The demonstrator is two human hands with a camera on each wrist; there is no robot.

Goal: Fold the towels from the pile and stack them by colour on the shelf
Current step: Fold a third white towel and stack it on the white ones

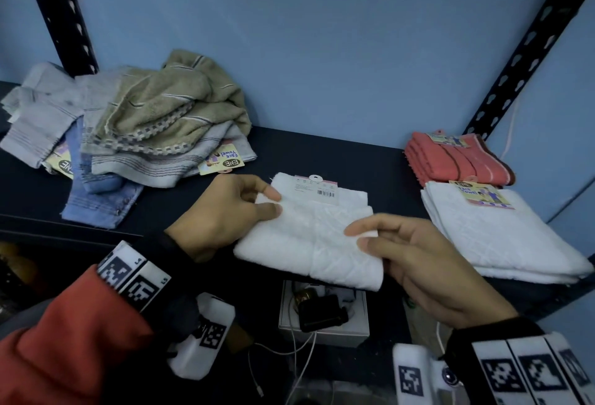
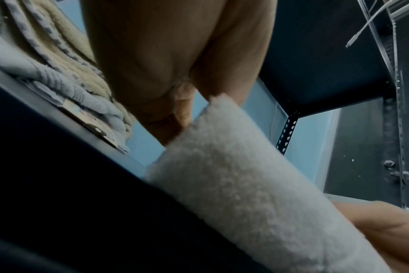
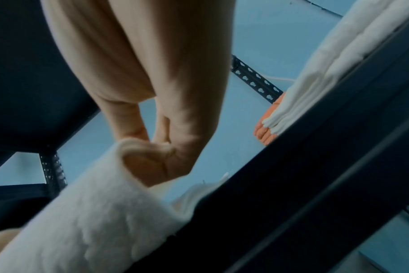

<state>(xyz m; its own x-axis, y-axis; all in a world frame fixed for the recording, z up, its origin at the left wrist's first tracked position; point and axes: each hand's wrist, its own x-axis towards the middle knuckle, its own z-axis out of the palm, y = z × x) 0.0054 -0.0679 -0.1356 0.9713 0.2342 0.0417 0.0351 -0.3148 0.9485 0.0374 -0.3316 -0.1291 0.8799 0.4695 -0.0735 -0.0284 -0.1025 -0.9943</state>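
Observation:
A white towel (image 1: 309,237) with a paper tag lies partly folded at the front edge of the dark shelf (image 1: 322,153), its near fold hanging over the edge. My left hand (image 1: 273,203) pinches its left corner between thumb and fingers. My right hand (image 1: 360,237) pinches the right end of the fold. The wrist views show the same white towel (image 2: 245,184) (image 3: 93,221) held in my fingers. An unfolded pile (image 1: 145,124) of beige, grey and blue towels sits at the back left. Folded white towels (image 1: 502,237) and folded coral towels (image 1: 457,160) lie at the right.
Black slotted uprights (image 1: 58,11) (image 1: 528,50) frame the shelf against a blue wall. Below the shelf edge stands a white box (image 1: 322,311) holding a dark device, with white cables (image 1: 289,350) trailing from it.

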